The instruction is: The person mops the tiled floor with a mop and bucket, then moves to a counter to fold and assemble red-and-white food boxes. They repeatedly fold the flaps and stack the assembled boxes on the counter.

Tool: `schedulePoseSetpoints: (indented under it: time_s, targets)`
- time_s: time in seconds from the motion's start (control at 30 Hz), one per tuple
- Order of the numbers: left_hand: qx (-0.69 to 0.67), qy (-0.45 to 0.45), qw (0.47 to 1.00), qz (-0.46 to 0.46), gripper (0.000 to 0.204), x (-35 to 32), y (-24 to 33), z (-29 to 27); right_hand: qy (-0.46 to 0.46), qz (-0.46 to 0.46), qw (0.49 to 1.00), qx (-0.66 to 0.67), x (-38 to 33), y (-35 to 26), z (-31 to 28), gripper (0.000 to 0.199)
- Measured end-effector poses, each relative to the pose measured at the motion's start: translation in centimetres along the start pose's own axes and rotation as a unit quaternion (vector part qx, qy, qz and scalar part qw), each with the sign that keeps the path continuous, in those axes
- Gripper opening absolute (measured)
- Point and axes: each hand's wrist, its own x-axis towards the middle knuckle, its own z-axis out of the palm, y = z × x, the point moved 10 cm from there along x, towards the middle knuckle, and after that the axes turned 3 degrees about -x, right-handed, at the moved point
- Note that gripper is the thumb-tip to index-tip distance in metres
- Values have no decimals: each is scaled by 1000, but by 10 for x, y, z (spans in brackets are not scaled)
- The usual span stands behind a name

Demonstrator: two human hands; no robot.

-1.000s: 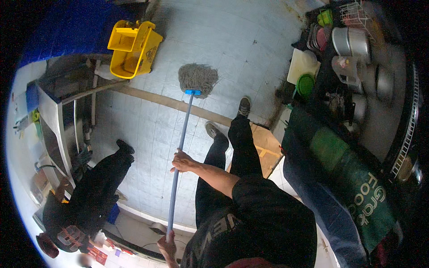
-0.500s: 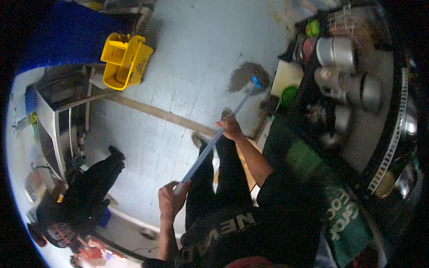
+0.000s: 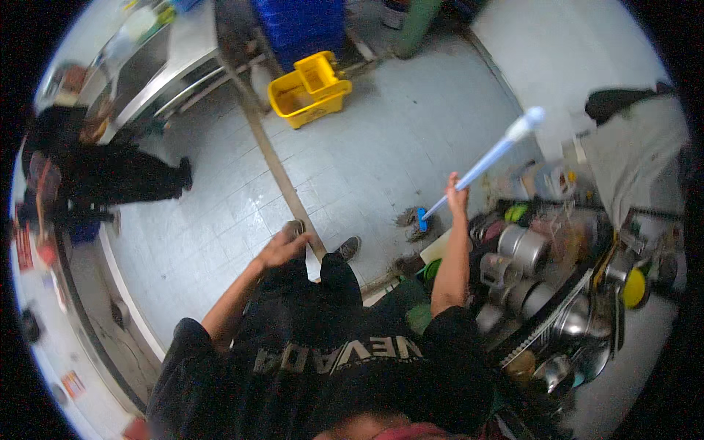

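Two hands are ours: the left hand (image 3: 280,249) is empty, fingers loosely apart; at right, the right hand (image 3: 457,193) clamps a long pale-blue mop pole (image 3: 490,160), likely light, stiff, best held mid-length; its grey string head (image 3: 409,221), probably soft, lies on blue-grey tiled floor (image 3: 227,191), yellow plastic bucket (image 3: 312,111) farther left

The light in here is cool and rather dim, catching a soft sheen on the floor tiles (image 3: 249,202) just beyond the left hand (image 3: 282,249); above the right hand (image 3: 457,198), the mop handle (image 3: 490,159) smears pale with blur, and outer lines bow toward grainy black corners
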Motion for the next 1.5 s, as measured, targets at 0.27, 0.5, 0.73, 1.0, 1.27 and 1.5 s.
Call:
schedulePoseSetpoints:
  time_s: [0.27,0.5,0.73,1.0,1.27,1.5]
  targets:
    - [-166,252,887,-350,51,-144,-403,-72,59,-195,945,255,-22,-366,-66,54]
    - [-368,264,794,-407,38,-170,-469,-20,-19,-329,868,370,-73,-625,-67,43]
    - [-430,303,791,-313,46,-101,-421,-83,-115,-394,842,349,-44,-753,19,47]
    - [-443,398,761,-258,46,-80,-391,-145,-181,-363,862,302,66,-772,180,49]
    - [-518,453,653,-316,37,-95,-405,-58,-252,-283,925,30,224,-593,441,54]
    - [-396,410,742,-351,38,-64,-295,12,-191,-193,962,41,325,-628,476,90]
